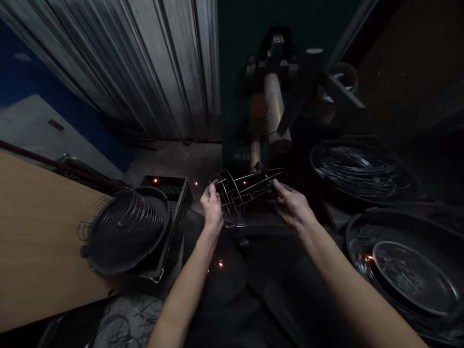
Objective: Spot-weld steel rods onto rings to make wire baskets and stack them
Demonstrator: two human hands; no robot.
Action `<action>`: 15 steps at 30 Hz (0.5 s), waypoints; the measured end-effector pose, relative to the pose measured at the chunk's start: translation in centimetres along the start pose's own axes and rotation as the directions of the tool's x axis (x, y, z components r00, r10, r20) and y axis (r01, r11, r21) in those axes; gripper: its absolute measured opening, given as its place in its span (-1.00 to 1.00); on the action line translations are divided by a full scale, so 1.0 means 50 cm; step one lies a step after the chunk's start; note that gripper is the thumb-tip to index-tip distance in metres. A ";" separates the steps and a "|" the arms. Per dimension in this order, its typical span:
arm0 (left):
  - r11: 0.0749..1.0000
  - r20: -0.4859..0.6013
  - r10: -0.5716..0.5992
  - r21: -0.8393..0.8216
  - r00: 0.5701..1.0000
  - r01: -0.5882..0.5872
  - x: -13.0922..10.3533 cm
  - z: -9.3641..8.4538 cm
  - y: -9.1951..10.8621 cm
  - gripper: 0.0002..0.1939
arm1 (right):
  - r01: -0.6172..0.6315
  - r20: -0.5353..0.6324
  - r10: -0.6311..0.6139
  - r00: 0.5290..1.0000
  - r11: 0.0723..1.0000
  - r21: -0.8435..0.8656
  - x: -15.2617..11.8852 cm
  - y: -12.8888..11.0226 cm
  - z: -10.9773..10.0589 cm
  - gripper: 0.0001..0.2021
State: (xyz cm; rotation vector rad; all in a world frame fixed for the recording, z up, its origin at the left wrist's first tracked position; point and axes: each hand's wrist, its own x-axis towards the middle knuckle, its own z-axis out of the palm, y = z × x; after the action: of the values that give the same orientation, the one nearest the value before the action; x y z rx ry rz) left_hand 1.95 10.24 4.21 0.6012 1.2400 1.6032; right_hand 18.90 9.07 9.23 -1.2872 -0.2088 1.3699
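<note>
A wire frame (237, 197) of thin bent metal rods and rings is held up in front of me, lying on its side. My left hand (212, 202) pinches its ringed end, thumb uppermost. At the other end, my right hand (290, 200) grips the long rods with its fingers curled; some fingertips are lost in shadow. Just beyond the frame, a machine with a thick round arm (274, 106) and a thinner lower arm (255, 152) points towards me. Small orange sparks glow around the frame.
On the left, a round black basin (123, 241) holds a stack of wire rings (130, 210), on a black crate (174, 188). To the right are a basin of wire rods (358, 166) and a larger basin (362, 227) with a bowl (416, 275) inside. Corrugated metal (163, 63) stands behind.
</note>
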 end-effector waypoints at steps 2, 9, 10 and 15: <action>1.000 -0.003 -0.005 0.001 1.000 0.005 0.007 0.003 0.001 -0.46 | 0.022 -0.020 -0.022 1.000 0.999 -0.029 -0.001 -0.001 -0.014 -0.84; 0.999 -0.037 0.022 0.029 0.999 -0.021 0.028 0.009 0.003 -0.52 | 0.057 -0.027 -0.057 0.998 0.998 -0.018 0.001 -0.008 -0.035 -0.85; 0.999 -0.037 0.020 0.028 0.999 -0.019 0.027 0.009 0.004 -0.52 | 0.060 -0.016 -0.061 0.998 0.998 -0.023 0.001 -0.009 -0.034 -0.85; 0.998 -0.024 0.057 0.034 0.998 -0.056 0.030 0.012 -0.001 -0.50 | 0.176 0.009 -0.177 0.984 0.973 -0.149 0.014 -0.011 -0.078 -0.73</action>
State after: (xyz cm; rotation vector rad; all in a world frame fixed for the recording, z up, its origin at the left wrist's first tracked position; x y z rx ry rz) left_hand 1.88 11.84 4.12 0.6442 1.2803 1.6441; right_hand 22.35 7.66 7.80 -1.3612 -0.4203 1.2171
